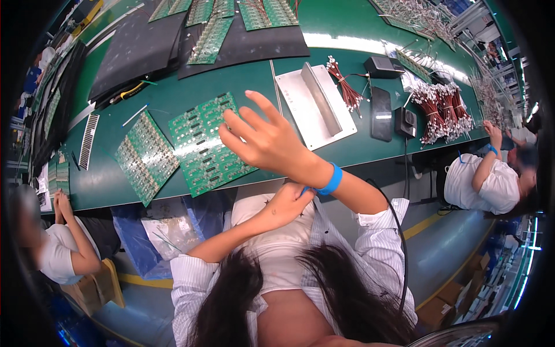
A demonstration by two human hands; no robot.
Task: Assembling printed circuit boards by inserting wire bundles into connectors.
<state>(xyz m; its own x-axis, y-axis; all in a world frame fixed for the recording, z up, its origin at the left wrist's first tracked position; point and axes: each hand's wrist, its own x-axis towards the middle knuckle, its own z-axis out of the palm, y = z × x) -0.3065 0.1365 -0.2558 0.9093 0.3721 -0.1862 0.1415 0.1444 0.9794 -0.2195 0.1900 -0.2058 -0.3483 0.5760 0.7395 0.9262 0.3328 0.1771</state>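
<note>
My right hand (267,137) is raised over the near edge of the green bench, fingers apart and nothing in them. A blue wrist strap (332,179) circles the right wrist. At that strap, my left hand (283,209) pinches its end between thumb and fingers. Beneath and left of the right hand lies a green circuit board panel (199,151) with rows of small parts. Another circuit board panel (147,155) sits beside it, tilted and reaching the bench edge. To the right of the hand is a white metal plate fixture (295,98) with an upright bar.
Red-and-white wire bundles (442,113) lie at the right, near a black box (406,122) and a dark flat tray (381,113). Black mats (248,55) carry more boards at the back. Pliers (132,91) lie left. People sit at both sides; a blue-lined bin (130,231) stands below.
</note>
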